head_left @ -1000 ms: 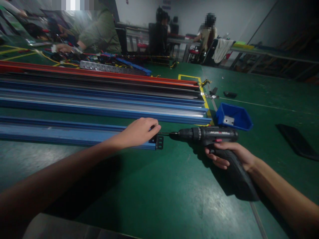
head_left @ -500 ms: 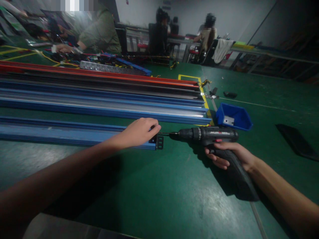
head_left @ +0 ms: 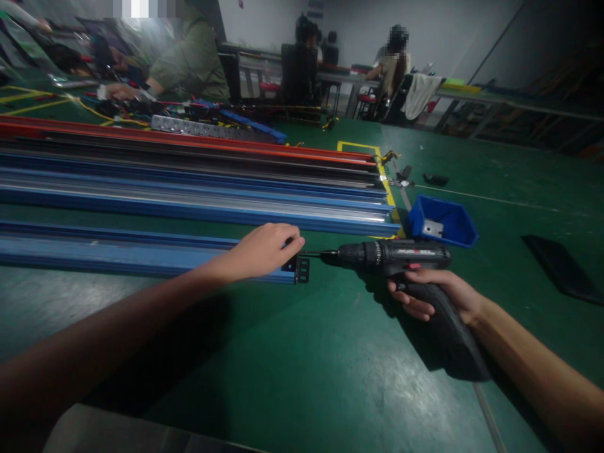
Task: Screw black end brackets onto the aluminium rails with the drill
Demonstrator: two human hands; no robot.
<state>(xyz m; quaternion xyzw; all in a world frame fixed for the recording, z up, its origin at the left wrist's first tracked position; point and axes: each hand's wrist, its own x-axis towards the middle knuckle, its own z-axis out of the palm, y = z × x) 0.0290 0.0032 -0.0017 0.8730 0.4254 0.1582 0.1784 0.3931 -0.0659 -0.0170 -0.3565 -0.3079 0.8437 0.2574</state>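
Observation:
My right hand (head_left: 425, 292) is wrapped round the grip of a black cordless drill (head_left: 401, 253), its long bit (head_left: 314, 253) pointing left. The bit's tip meets a black slotted end bracket (head_left: 303, 270) on the near blue metal profile (head_left: 117, 251); the exact contact point is hidden by my fingers. My left hand (head_left: 264, 251) lies over the right end of that profile, fingers curled down and closed on it, with thumb and forefinger close to the bit. What sits beneath the palm cannot be seen.
Several long blue, black and red profiles (head_left: 236, 195) lie parallel behind the near one. A blue bin (head_left: 446, 220) holding a metal plate stands beyond the drill. A dark flat object (head_left: 561, 267) lies right. A co-worker's sleeve (head_left: 193, 63) shows behind a heap of wires.

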